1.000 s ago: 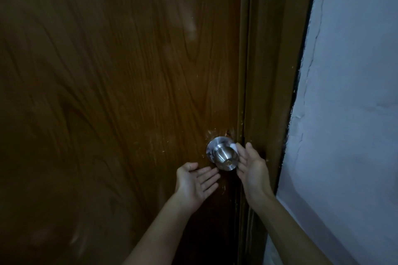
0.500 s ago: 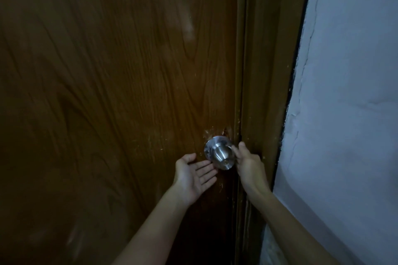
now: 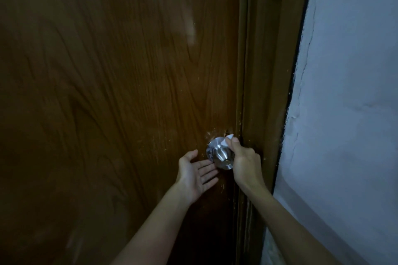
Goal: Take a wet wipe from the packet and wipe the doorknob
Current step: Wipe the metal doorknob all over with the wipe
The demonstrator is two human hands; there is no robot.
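1. The right hand (image 3: 244,160) pinched a white wet wipe (image 3: 228,138) against the top of the steel doorknob (image 3: 220,156), near the door (image 3: 112,96)'s right edge.
2. The left hand (image 3: 197,175) lay open, palm up, beneath.
3. Wiping appeared underway, unfinished.

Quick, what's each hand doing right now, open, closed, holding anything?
Left hand: open, palm up, empty, just below the doorknob.
Right hand: closed on a wipe, pressed against the doorknob.
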